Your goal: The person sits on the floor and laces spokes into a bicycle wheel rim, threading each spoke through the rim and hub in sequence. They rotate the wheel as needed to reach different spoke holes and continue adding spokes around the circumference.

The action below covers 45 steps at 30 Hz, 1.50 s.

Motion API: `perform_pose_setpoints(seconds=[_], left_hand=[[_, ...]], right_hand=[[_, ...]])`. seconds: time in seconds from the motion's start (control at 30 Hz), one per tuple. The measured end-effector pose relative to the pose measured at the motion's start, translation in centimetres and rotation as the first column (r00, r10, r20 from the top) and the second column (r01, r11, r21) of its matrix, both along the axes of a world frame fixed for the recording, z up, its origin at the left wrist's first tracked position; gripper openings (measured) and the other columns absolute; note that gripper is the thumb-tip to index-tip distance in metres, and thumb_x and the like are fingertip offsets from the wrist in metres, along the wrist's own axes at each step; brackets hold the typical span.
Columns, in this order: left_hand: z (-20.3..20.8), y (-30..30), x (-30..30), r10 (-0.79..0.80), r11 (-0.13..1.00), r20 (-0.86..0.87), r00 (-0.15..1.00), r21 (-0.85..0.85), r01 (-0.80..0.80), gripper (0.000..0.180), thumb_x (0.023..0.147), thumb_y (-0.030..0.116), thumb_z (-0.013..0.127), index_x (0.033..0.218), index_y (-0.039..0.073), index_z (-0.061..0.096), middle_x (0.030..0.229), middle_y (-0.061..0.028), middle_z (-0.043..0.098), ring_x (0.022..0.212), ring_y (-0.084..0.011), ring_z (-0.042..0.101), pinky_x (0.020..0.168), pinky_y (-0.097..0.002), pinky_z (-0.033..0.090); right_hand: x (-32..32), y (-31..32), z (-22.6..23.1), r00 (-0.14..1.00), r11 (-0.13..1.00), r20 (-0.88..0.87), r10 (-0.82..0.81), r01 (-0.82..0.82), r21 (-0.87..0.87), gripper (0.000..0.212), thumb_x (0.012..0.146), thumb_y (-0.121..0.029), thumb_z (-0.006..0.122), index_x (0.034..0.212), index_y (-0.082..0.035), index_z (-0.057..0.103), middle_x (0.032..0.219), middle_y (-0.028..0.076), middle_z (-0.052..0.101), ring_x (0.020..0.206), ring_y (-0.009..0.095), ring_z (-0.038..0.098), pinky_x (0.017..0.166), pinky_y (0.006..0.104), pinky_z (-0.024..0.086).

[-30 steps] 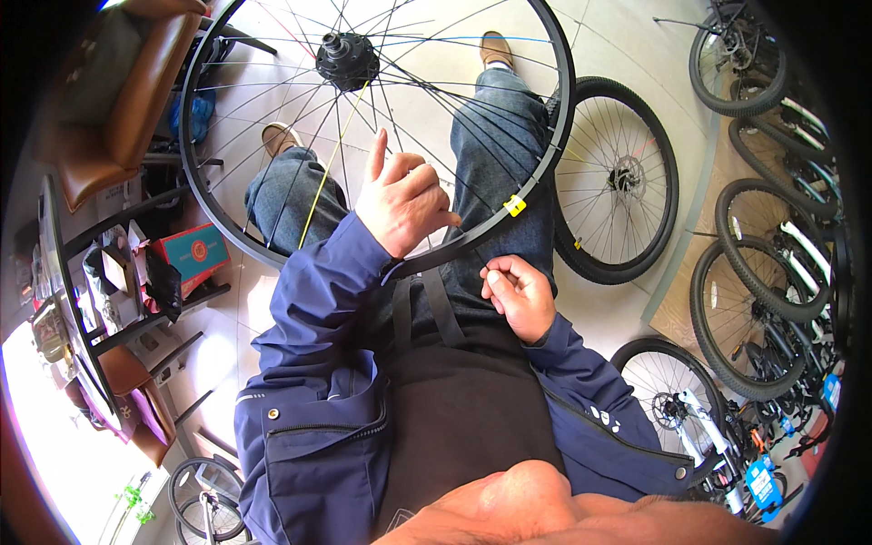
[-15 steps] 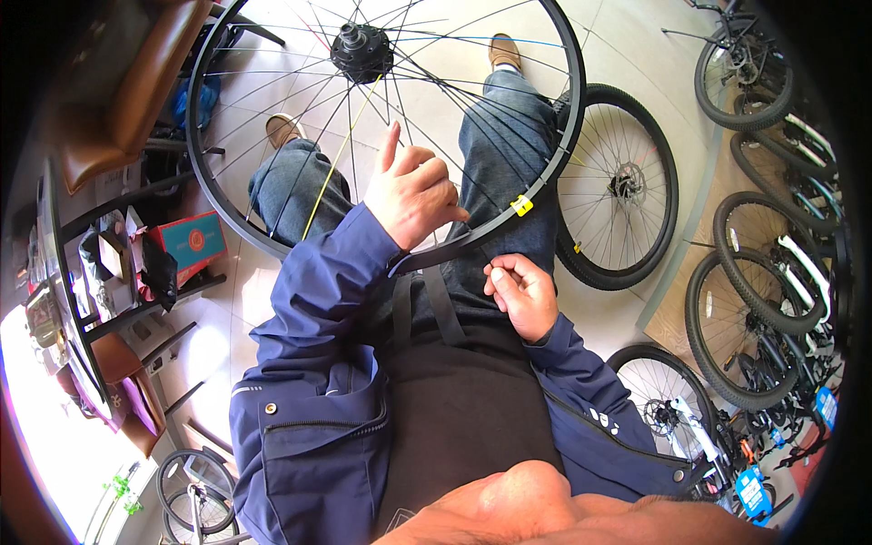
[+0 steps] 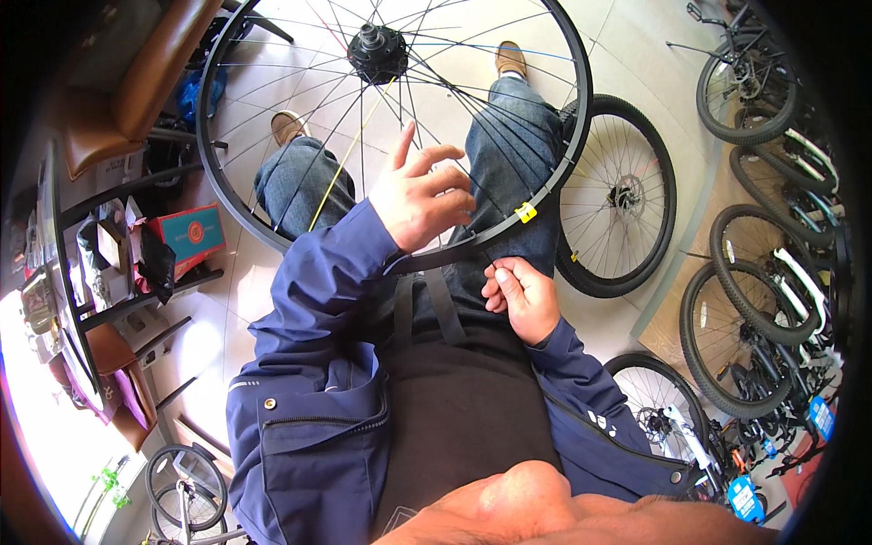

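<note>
A bare bicycle wheel without a tyre is held over my legs. Its black rim (image 3: 576, 132) carries a small yellow tag (image 3: 526, 213), and thin black spokes run to the black hub (image 3: 377, 54). One yellow spoke (image 3: 351, 150) stands out among them, along with a blue and a red one. My left hand (image 3: 420, 195) is over the near part of the wheel with its fingers spread, the forearm across the rim. Just outside the near rim, my right hand (image 3: 522, 298) has thumb and fingers pinched together; whatever is between them is too small to make out.
A tyred wheel (image 3: 668, 195) with a disc rotor lies on the floor beyond my right leg. Several bicycles (image 3: 740, 336) line the right side. To the left are a brown chair (image 3: 118, 100), a shelf with a red and teal box (image 3: 191, 238), and another bicycle (image 3: 186, 490).
The fingers of my left hand have uncurled and spread apart. My right hand keeps its pinch near the rim. The whole view has shifted slightly.
</note>
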<state>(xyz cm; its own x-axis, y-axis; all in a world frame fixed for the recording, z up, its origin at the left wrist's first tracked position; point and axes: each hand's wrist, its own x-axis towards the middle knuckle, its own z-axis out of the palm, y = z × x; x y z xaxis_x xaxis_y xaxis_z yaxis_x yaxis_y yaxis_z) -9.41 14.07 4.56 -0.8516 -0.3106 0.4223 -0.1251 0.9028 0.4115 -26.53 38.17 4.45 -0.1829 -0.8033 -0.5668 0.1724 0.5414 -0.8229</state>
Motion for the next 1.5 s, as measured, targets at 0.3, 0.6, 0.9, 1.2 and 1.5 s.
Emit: perform_pose_setpoints(seconds=[0.3, 0.6, 0.9, 1.2, 1.5], left_hand=[[1.1, -0.8, 0.9, -0.196, 0.976, 0.077, 0.978, 0.11, 0.187, 0.023, 0.078, 0.026, 0.096, 0.098, 0.023, 0.086, 0.106, 0.0087, 0.077, 0.148, -0.0269, 0.063, 0.136, -0.0726, 0.023], [2.6, -1.5, 1.7, -0.174, 0.968, 0.163, 0.971, 0.208, 0.139, 0.013, 0.082, 0.022, 0.094, 0.092, 0.018, 0.087, 0.115, 0.0052, 0.079, 0.156, -0.0363, 0.056, 0.134, -0.0793, 0.016], [3.4, -1.6, 2.6, -0.048, 0.99, 0.233, 0.971, 0.139, 0.015, 0.021, 0.078, 0.014, 0.092, 0.097, 0.017, 0.085, 0.124, 0.0028, 0.08, 0.163, -0.0376, 0.048, 0.133, -0.0811, 0.016], [3.3, -4.9, 0.4, -0.339, 0.936, 0.28, 0.898, 0.007, 0.351, 0.012, 0.092, 0.016, 0.082, 0.099, 0.015, 0.072, 0.093, -0.0005, 0.069, 0.102, -0.0262, 0.076, 0.115, -0.0532, 0.056], [3.3, -5.5, -1.8, -0.466, 0.883, 0.099, 0.879, 0.115, 0.455, 0.025, 0.09, 0.033, 0.091, 0.097, 0.018, 0.073, 0.092, 0.0026, 0.063, 0.09, -0.0234, 0.068, 0.083, -0.042, 0.054]], right_hand=[[0.1, -0.1, 0.0, 0.999, 1.0, 0.038, 0.012, -0.012, -0.008, 0.03, 0.123, -0.025, 0.055, 0.126, 0.002, 0.068, 0.094, 0.005, 0.073, 0.074, 0.011, 0.07, 0.069, 0.0255, 0.058], [0.1, -0.3, -0.2, 0.999, 1.0, 0.048, -0.015, 0.015, 0.005, 0.027, 0.122, -0.022, 0.056, 0.123, 0.002, 0.07, 0.093, 0.007, 0.076, 0.074, 0.012, 0.072, 0.07, 0.0274, 0.06], [0.1, -0.2, -0.4, 0.997, 0.999, 0.066, -0.032, 0.031, 0.011, 0.027, 0.122, -0.021, 0.058, 0.123, 0.002, 0.07, 0.092, 0.007, 0.076, 0.073, 0.011, 0.07, 0.07, 0.0274, 0.059], [0.1, -0.3, -1.1, 1.0, 1.0, 0.001, -0.014, 0.014, -0.013, 0.026, 0.12, -0.021, 0.06, 0.12, 0.002, 0.073, 0.09, 0.006, 0.077, 0.068, 0.008, 0.064, 0.066, 0.0263, 0.054], [0.6, 0.0, -0.8, 0.998, 0.998, 0.026, -0.058, 0.057, 0.025, 0.025, 0.119, -0.02, 0.061, 0.122, 0.003, 0.073, 0.091, 0.006, 0.078, 0.069, 0.008, 0.064, 0.066, 0.0263, 0.055]])
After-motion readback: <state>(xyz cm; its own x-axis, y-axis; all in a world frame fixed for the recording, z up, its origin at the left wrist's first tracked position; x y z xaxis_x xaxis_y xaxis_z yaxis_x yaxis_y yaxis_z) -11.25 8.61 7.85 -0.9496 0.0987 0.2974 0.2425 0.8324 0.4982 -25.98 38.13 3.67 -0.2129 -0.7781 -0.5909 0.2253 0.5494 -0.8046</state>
